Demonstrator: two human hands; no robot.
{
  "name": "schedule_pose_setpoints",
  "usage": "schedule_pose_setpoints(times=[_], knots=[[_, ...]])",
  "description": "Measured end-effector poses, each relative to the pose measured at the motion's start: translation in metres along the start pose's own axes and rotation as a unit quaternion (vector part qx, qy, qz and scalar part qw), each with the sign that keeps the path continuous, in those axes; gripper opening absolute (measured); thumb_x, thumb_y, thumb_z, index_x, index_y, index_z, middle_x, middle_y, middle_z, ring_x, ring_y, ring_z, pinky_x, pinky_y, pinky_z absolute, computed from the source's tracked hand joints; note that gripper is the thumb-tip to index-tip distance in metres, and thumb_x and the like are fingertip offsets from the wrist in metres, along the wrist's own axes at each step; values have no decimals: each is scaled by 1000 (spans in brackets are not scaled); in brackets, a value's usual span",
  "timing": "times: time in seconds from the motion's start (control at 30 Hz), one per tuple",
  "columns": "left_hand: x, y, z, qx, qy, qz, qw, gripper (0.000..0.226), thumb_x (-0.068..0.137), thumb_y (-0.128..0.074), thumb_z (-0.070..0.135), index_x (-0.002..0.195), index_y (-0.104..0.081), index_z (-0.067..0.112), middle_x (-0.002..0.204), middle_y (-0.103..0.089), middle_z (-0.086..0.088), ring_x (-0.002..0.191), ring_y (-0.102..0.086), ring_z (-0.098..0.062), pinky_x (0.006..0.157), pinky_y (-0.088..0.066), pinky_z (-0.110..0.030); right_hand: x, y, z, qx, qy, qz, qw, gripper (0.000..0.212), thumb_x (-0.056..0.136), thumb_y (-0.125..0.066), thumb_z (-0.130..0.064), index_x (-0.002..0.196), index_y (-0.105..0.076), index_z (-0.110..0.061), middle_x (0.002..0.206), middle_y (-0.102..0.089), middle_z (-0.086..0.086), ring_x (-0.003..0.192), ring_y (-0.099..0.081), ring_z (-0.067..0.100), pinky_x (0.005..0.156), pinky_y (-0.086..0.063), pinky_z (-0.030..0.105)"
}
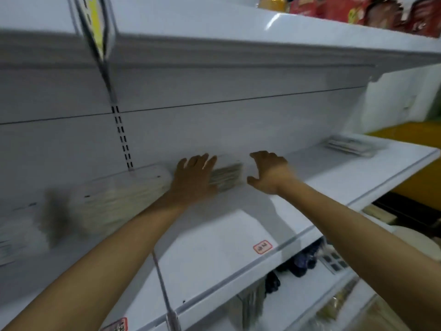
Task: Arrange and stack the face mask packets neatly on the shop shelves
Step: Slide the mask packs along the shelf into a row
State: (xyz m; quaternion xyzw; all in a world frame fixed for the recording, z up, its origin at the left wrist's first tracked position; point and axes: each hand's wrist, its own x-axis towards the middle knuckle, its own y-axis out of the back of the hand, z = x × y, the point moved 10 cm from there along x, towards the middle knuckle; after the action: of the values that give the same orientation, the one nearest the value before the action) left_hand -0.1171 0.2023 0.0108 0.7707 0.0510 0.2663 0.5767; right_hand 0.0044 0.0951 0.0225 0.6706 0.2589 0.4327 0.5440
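Two Hands at the Packet Stack

My left hand (194, 177) rests flat, fingers straight, on the mask packet stack (225, 177) by the back wall. My right hand (269, 172) hovers spread, empty, just right of it, stack's long axis running left-right between both.

Two bare forearms, sleeveless, no rings visible

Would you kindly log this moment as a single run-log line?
left hand: flat on mask packet stack | right hand: open beside stack, holding nothing | second packet pile: far right on shelf
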Motion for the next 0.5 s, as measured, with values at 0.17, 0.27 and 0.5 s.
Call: schedule_pose_setpoints(times=[0.17,0.27,0.5], knots=[[52,0,116,-43,-42,-39,997,79,91,-50,49,154,-10,23,159,-20,-3,143,-23,-22,116,-19,-40,-51,8,119,-79,-41,1,996,69,89,-50,-49,147,-29,-17,145,-41,8,129,-43,29,104,-35,41],[76,2,210,-51,-117,-48,991,76,91,-52,48,152,-19,18,153,-32,-8,136,-35,-27,109,-32,-40,-87,12,202,-112,-73,-9,991,68,90,-48,-50,146,-28,-17,144,-41,8,129,-42,29,103,-35,42],[118,6,403,-78,-226,-44,970,74,92,-50,48,152,-17,19,153,-32,-8,136,-34,-28,104,-40,-45,-169,23,365,-140,-135,-33,980,71,90,-49,-52,147,-26,-18,146,-39,8,132,-39,29,105,-36,42]])
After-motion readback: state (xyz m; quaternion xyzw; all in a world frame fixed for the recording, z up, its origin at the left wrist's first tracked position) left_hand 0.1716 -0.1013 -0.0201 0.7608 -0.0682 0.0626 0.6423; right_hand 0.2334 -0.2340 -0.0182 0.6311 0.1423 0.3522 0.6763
